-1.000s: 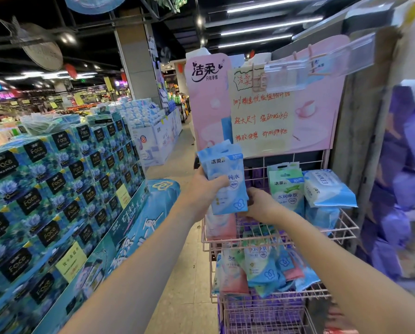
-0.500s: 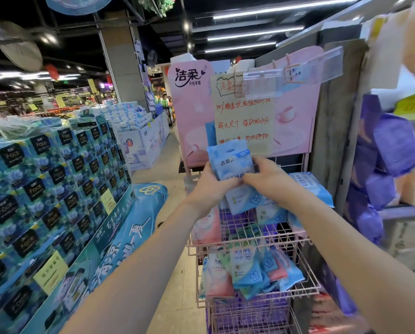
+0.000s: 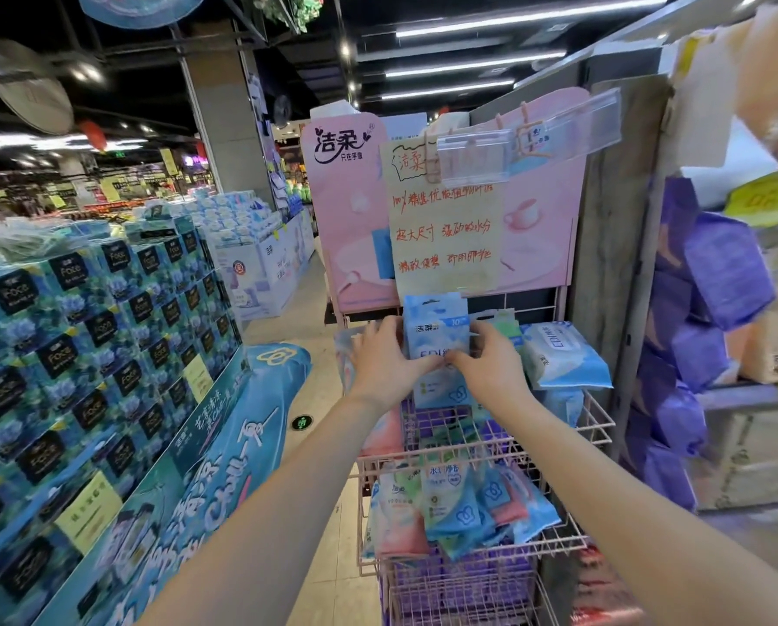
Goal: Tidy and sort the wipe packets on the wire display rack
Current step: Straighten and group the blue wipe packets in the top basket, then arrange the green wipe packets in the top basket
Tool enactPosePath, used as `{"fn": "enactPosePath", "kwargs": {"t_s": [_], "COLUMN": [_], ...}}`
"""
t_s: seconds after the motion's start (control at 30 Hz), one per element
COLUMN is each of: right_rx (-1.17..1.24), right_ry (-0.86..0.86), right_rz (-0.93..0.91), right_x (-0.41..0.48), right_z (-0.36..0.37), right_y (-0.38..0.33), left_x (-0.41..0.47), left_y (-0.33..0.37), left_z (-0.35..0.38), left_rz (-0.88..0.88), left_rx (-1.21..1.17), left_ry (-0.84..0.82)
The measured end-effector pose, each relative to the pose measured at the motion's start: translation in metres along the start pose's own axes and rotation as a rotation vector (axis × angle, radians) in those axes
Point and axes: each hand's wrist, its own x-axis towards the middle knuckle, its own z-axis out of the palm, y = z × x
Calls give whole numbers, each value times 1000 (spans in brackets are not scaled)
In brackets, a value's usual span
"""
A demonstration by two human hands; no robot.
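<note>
Left hand [image 3: 385, 359] and right hand [image 3: 491, 368] each pinch the blue wipe packet [image 3: 437, 327] by its sides, thumbs meeting on its face, and hold it upright at the left half of the wire rack's [image 3: 599, 417] top basket. Just beyond on the right stand a green packet [image 3: 507, 325] and a large white pack [image 3: 563, 354]. Seating it looks like the step in hand; next it needs lowering straight behind the front rim, then letting go.

bright in the shop, lit by long white ceiling lights [image 3: 531, 16]. dark roof [image 3: 446, 5] between them. sharp in the middle, on the blue wipe packet [image 3: 437, 336]. blurry purple packs [image 3: 726, 268] at the right edge. bent, stretched sides. soft shine on the clear plastic strip [image 3: 527, 137].
</note>
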Motion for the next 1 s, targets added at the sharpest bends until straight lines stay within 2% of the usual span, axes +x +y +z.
{"fn": "enactPosePath", "kwargs": {"t_s": [0.2, 0.33, 0.47, 0.6, 0.77, 0.93, 1.0], "right_rx": [-162, -202, -217, -326, -267, -46, -4], "right_ry": [-20, -23, -37, -50, -18, 148, 243], "right_rz": [-42, -42, -40, -53, -52, -136, -176], "right_x": [-7, -10, -8, -13, -35, -96, -124], "right_z": [10, 14, 17, 20, 15, 4, 4], "right_y": [14, 27, 28, 30, 28, 35, 53], "left_x": [-10, -14, -13, -14, -29, -83, -118], "left_y": [-2, -9, -13, -16, -20, -16, -18], "left_z": [1, 10, 11, 13, 17, 17, 24], "left_rz": [-10, 42, -8, -3, 28, 263, 352], "left_rx": [204, 441, 548, 513, 405, 125, 12], "left_ry": [17, 22, 42, 98, 139, 386, 400]}}
